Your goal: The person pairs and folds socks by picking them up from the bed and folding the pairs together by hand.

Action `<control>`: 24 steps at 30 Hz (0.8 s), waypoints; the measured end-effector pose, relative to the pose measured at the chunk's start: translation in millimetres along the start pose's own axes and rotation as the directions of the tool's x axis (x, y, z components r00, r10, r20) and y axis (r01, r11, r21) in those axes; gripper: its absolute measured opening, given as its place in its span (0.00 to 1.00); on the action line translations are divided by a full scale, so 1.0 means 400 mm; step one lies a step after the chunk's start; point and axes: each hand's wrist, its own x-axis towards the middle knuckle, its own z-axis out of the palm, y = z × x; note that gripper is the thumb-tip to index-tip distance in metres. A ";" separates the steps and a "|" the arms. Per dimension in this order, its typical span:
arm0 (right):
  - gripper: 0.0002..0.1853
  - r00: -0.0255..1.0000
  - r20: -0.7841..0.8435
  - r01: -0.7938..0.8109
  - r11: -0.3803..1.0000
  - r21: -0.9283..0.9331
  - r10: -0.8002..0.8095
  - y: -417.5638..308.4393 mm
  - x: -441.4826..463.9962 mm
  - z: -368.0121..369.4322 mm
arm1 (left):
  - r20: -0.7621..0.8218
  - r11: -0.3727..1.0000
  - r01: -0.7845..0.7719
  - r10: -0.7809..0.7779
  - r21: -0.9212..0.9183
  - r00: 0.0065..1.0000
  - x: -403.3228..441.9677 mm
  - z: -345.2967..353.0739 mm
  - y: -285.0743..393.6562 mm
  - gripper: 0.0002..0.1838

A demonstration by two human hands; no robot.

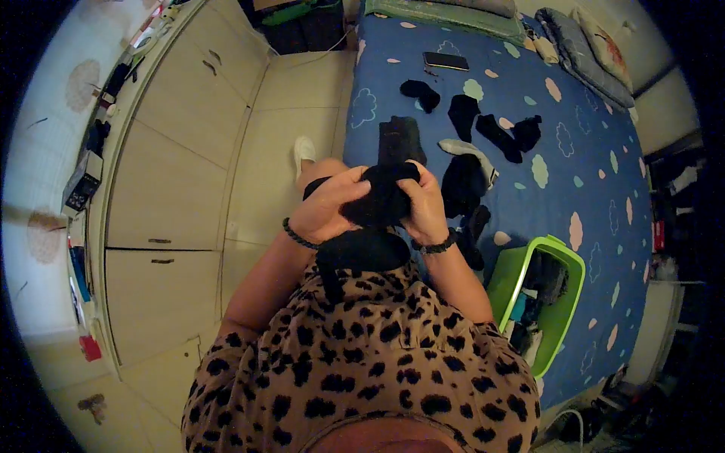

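Note:
A black sock (380, 198) is stretched between my two hands in front of my body. My left hand (328, 205) grips its left side, thumb on top. On the other side my right hand (424, 210) pinches the sock with thumb and fingers. Below them, another dark piece, seemingly a sock (364, 251), lies over my lap; its edges blend with my clothes. Just beyond my hands is a dark grey sock (400, 140) on the bed. More black socks (463, 117) are scattered to the right, with a grey-white sock (466, 155) among them.
A green basket (578, 291) with socks and cloth inside stands on the blue patterned bed (604, 204), right of me. A phone (445, 60) lies farther up the bed. Folded bedding (581, 57) is at the far end. Pale cabinets (170, 181) line the left side.

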 end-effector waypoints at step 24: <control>0.14 0.906 0.251 -0.406 0.866 0.292 0.340 -0.008 -0.033 -0.032 | -0.017 0.991 -0.024 0.022 -0.134 1.000 -0.015 0.012 -0.033 0.21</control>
